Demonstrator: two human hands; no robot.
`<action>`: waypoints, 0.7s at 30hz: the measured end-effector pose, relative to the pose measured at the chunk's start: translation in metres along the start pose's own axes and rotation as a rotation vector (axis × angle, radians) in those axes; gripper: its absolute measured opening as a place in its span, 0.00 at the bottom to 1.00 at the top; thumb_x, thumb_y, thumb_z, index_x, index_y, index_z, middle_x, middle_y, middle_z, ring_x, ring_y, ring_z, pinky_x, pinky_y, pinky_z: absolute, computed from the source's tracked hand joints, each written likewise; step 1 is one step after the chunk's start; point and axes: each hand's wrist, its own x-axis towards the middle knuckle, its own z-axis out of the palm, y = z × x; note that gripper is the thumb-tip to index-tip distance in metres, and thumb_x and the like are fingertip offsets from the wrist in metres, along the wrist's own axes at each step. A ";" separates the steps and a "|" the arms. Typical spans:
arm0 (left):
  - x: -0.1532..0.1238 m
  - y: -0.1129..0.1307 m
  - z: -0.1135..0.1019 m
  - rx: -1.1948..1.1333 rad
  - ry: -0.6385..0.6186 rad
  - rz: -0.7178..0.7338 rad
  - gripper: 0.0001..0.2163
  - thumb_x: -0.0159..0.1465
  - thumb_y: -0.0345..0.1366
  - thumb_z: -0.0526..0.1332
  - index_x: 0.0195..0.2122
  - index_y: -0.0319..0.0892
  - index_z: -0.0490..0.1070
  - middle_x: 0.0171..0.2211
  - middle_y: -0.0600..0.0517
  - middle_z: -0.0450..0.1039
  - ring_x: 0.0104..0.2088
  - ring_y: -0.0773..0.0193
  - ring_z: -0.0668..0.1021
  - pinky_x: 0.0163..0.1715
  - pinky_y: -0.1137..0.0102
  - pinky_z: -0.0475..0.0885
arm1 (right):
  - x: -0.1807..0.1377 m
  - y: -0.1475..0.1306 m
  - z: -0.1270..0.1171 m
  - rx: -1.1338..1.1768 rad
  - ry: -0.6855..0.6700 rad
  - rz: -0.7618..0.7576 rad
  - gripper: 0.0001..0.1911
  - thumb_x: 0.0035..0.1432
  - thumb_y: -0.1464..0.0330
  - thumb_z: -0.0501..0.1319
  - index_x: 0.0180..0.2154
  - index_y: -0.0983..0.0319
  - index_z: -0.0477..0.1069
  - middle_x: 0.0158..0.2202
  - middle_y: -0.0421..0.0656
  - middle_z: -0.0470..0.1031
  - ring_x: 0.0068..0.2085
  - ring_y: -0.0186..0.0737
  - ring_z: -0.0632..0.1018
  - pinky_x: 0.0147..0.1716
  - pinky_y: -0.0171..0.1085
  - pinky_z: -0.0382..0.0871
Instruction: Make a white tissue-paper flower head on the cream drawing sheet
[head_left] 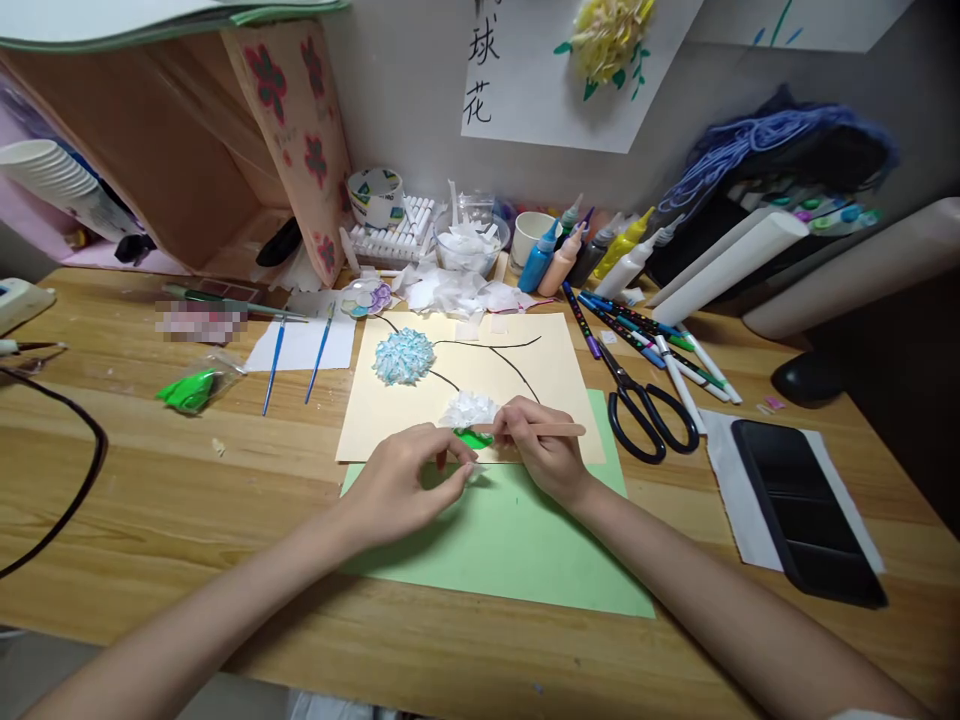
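Observation:
My right hand (541, 450) grips a flat wooden craft stick (559, 430), held level just above the cream paper (574, 375). The stick's left end reaches over a bright green patch (474, 438) at the lower edge of a white ruffled paper flower (469, 409). Beside it, my left hand (412, 478) pinches a small white scrap of paper (477, 472) between thumb and fingers. A blue-and-white ruffled flower (404, 357) sits on the upper left of the cream sheet, with dark drawn lines like branches around it. Underneath lies a green sheet (510, 550).
Black-handled scissors (646, 412) and several markers (637, 335) lie to the right, near a black phone (810, 510). White paper scraps (439, 290) and paint bottles (538, 262) stand behind. Two brushes (320, 352) and a green clay packet (196, 385) are on the left.

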 end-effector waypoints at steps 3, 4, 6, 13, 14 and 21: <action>0.006 -0.002 0.006 0.100 0.081 -0.042 0.05 0.60 0.33 0.57 0.34 0.43 0.72 0.28 0.53 0.71 0.29 0.67 0.71 0.28 0.72 0.65 | 0.001 0.000 0.000 0.000 0.007 -0.004 0.19 0.63 0.59 0.52 0.25 0.60 0.70 0.21 0.39 0.69 0.25 0.35 0.72 0.27 0.34 0.64; 0.008 -0.002 0.008 0.136 0.110 -0.052 0.04 0.60 0.32 0.57 0.33 0.43 0.72 0.27 0.53 0.70 0.28 0.67 0.70 0.28 0.72 0.65 | 0.001 0.000 0.000 0.005 0.014 0.000 0.19 0.63 0.60 0.51 0.25 0.60 0.70 0.21 0.39 0.69 0.25 0.34 0.72 0.26 0.34 0.64; 0.011 -0.003 0.010 0.208 0.160 -0.051 0.04 0.60 0.31 0.57 0.31 0.42 0.71 0.28 0.53 0.71 0.30 0.66 0.71 0.28 0.71 0.65 | 0.001 0.000 0.001 0.017 0.019 0.009 0.18 0.63 0.60 0.51 0.26 0.60 0.70 0.21 0.39 0.69 0.24 0.34 0.72 0.26 0.34 0.64; 0.016 -0.006 0.020 0.404 0.276 0.005 0.04 0.59 0.31 0.57 0.28 0.41 0.68 0.30 0.51 0.72 0.33 0.64 0.73 0.31 0.71 0.65 | -0.007 0.000 0.000 -0.020 0.164 -0.188 0.25 0.64 0.58 0.46 0.20 0.59 0.68 0.17 0.40 0.68 0.21 0.36 0.70 0.23 0.37 0.64; 0.016 -0.007 0.022 0.428 0.289 0.012 0.04 0.59 0.31 0.56 0.28 0.41 0.68 0.30 0.51 0.72 0.33 0.64 0.73 0.30 0.71 0.65 | -0.008 0.000 -0.001 -0.041 0.152 -0.238 0.25 0.64 0.59 0.46 0.19 0.59 0.68 0.16 0.41 0.68 0.20 0.36 0.69 0.23 0.38 0.64; 0.017 -0.008 0.026 0.598 0.360 0.042 0.06 0.60 0.31 0.56 0.26 0.41 0.68 0.28 0.53 0.72 0.28 0.67 0.73 0.25 0.72 0.61 | -0.005 -0.001 0.001 -0.199 0.010 -0.301 0.20 0.64 0.66 0.47 0.22 0.59 0.68 0.20 0.40 0.70 0.24 0.36 0.72 0.27 0.36 0.64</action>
